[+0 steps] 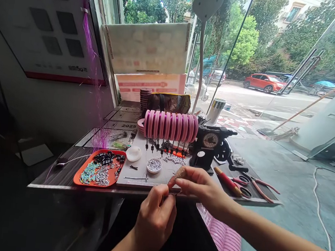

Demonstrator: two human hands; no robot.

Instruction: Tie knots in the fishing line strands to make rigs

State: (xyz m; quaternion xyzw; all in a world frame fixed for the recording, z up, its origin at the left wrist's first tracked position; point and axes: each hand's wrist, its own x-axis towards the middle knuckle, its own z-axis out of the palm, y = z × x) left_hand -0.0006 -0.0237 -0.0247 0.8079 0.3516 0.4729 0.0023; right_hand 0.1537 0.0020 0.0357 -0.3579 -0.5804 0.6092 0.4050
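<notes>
In front of the table edge my left hand (158, 212) is closed, its thumb and index finger pinched together. My right hand (194, 182) meets it from the right, also in a pinch, with a tan wrap (180, 172) around a fingertip. Whatever lies between the fingers is too small to make out. Just beyond the hands is a white board (135, 179) with a small round dish (154, 165) of tiny silvery pieces. Over the board hangs a row of pink spools (170, 125) with small dark weights dangling below, fixed to a black hand-cranked winder (209, 145) with a round dial.
An orange tray (77, 176) of black, blue-green and silvery small parts stands left, beside a white lid (133, 154). Scissors (243, 181), pliers (263, 186) and a red-and-yellow tool (227, 180) lie right. Pink spools in clear wrap (224, 240) sit below the table.
</notes>
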